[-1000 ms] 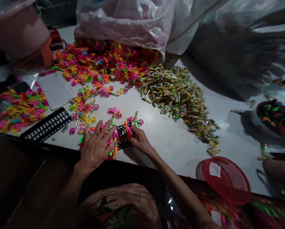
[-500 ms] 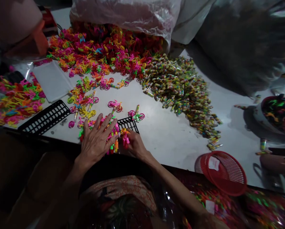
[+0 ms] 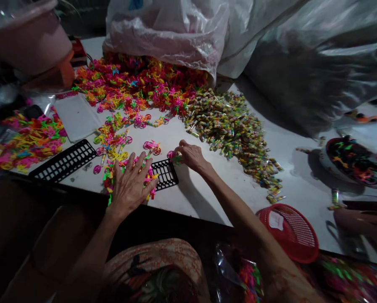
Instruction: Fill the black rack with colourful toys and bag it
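My left hand [image 3: 130, 183] lies with fingers spread over a black slotted rack [image 3: 167, 174], on the part filled with small bright plastic pieces. The rack's right end shows bare slots. Past that end, my right hand [image 3: 193, 156] is closed in a pinch at a small toy bicycle [image 3: 172, 155] with a pink wheel and green parts. My fingers hide most of this bicycle. Just left of it lies another toy bicycle [image 3: 152, 146] with pink and red wheels. More bicycles in yellow and pink [image 3: 114, 149] lie beyond my left hand.
A second black rack [image 3: 64, 162] lies at the left near the table edge. Heaps of bright toy pieces [image 3: 138, 88] and small printed tubes [image 3: 229, 122] cover the back. A red basket [image 3: 289, 231] stands at the front right, near another person's hand [image 3: 352, 221].
My right hand has moved away from the rack, forward and right, leaving an orange and pink piece there and reaching the green and pink bicycle. My left hand stays over the rack.
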{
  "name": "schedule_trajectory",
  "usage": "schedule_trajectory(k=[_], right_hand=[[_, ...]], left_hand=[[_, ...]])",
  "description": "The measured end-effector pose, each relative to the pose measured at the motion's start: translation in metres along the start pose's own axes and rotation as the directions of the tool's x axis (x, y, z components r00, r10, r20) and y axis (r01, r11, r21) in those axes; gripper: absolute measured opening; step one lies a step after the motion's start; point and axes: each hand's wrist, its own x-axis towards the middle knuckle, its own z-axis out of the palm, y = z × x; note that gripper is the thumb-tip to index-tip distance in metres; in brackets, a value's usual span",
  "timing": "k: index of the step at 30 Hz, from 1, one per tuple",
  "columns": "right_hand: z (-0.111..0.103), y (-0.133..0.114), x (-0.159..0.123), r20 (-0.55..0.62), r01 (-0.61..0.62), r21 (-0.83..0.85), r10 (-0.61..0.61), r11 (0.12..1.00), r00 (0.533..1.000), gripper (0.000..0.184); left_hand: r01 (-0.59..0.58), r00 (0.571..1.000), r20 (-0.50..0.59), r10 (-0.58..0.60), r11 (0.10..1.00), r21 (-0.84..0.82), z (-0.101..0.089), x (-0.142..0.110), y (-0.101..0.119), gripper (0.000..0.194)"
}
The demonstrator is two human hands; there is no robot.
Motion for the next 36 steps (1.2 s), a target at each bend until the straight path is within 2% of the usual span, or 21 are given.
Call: schedule_trajectory(k=[2, 4, 5, 7, 8, 9, 11, 13, 15, 17, 20, 22, 25, 27, 29, 32, 34, 36], right_hand=[[-0.003, 0.01, 0.005, 0.061, 0.046, -0.101, -0.04, 0.994, 0.997, 0.026], [0.002, 0.015, 0.001, 0.028, 0.057, -0.077, -0.055, 0.995, 0.998, 0.024], [0.007, 0.016, -0.004, -0.016, 0.042, -0.014, -0.042, 0.999, 0.999, 0.022], [0.019, 0.013, -0.014, -0.107, -0.003, 0.23, 0.028, 0.973, 0.994, 0.014], [0.026, 0.009, -0.018, -0.133, -0.015, 0.393, 0.073, 0.919, 0.988, 0.009], [0.033, 0.003, -0.02, -0.136, -0.021, 0.558, 0.116, 0.83, 0.984, 0.005], [0.047, -0.013, -0.02, -0.097, -0.014, 0.806, 0.154, 0.592, 0.983, 0.006], [0.058, -0.03, -0.012, -0.071, 0.014, 0.912, 0.123, 0.411, 0.99, 0.012], [0.064, -0.043, -0.002, -0.105, 0.077, 0.932, 0.059, 0.354, 0.993, 0.015], [0.064, -0.049, 0.007, -0.171, 0.16, 0.909, -0.006, 0.385, 0.985, 0.014], [0.059, -0.047, 0.013, -0.208, 0.231, 0.837, -0.102, 0.496, 0.973, 0.011], [0.053, -0.047, 0.013, -0.178, 0.237, 0.757, -0.157, 0.609, 0.971, 0.011], [0.046, -0.052, 0.012, -0.101, 0.235, 0.541, -0.214, 0.807, 0.971, 0.01], [0.041, -0.058, 0.013, -0.04, 0.223, 0.396, -0.226, 0.891, 0.973, 0.013], [0.035, -0.059, 0.017, 0.026, 0.217, 0.324, -0.238, 0.921, 0.971, 0.014], [0.025, -0.055, 0.028, 0.087, 0.219, 0.344, -0.264, 0.913, 0.961, 0.011], [0.02, -0.055, 0.04, 0.052, 0.156, 0.342, -0.184, 0.927, 0.981, 0.014], [0.018, -0.061, 0.052, 0.015, 0.038, 0.265, -0.043, 0.963, 0.999, 0.022]], left_hand=[[-0.001, 1.0, -0.004, 0.001, 1.0, 0.0, 0.001, -0.001, -0.001, 0.057], [-0.004, 1.0, -0.009, 0.004, 1.0, -0.003, 0.002, -0.001, -0.002, 0.055], [-0.005, 1.0, -0.011, 0.005, 1.0, -0.004, 0.003, -0.002, -0.001, 0.054], [-0.005, 1.0, -0.014, 0.005, 1.0, -0.004, 0.003, -0.001, -0.001, 0.054], [-0.004, 1.0, -0.015, 0.004, 1.0, -0.002, 0.003, -0.001, -0.001, 0.054], [-0.003, 1.0, -0.014, 0.003, 1.0, 0.0, 0.002, -0.001, 0.0, 0.054], [-0.005, 1.0, -0.006, 0.005, 1.0, 0.006, 0.001, -0.001, 0.0, 0.054], [-0.007, 1.0, 0.004, 0.007, 1.0, 0.015, 0.0, 0.0, 0.001, 0.053], [-0.009, 1.0, 0.007, 0.009, 1.0, 0.022, 0.0, 0.0, 0.001, 0.053], [-0.009, 1.0, 0.001, 0.009, 1.0, 0.024, 0.001, 0.0, 0.0, 0.053], [-0.01, 1.0, -0.013, 0.01, 1.0, 0.018, 0.003, -0.001, 0.0, 0.054], [-0.012, 1.0, -0.024, 0.012, 1.0, 0.014, 0.004, -0.001, 0.0, 0.056], [-0.015, 1.0, -0.027, 0.015, 1.0, 0.015, 0.004, 0.0, 0.001, 0.058], [-0.006, 1.0, -0.016, 0.007, 1.0, 0.018, 0.004, 0.001, 0.002, 0.057], [0.007, 1.0, -0.002, -0.007, 1.0, 0.021, 0.003, 0.001, 0.002, 0.057], [0.006, 1.0, 0.006, -0.006, 1.0, 0.023, 0.003, 0.001, 0.001, 0.055], [0.0, 1.0, -0.001, 0.0, 1.0, 0.026, 0.003, 0.001, 0.001, 0.055], [-0.005, 1.0, -0.009, 0.005, 0.999, 0.032, 0.002, 0.0, 0.0, 0.053]])
